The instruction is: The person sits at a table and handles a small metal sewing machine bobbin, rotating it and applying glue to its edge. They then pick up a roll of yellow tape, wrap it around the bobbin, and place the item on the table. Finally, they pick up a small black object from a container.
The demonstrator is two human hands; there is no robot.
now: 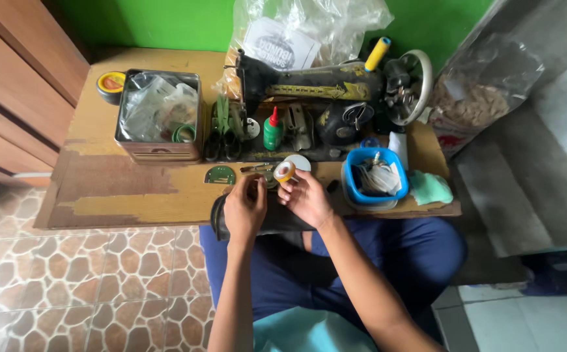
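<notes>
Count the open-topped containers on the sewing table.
2: a square metal tin at the table's left, holding plastic bags, and a blue plastic tub at the right, near the right hand. Others may be hidden.

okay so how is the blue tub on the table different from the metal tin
The blue tub is round plastic, right of the hands, holding pale cord or thread. The metal tin is square, grey and larger, standing further left and holding crumpled clear plastic bags and a green ring. Both stand open on the wooden table.
</notes>
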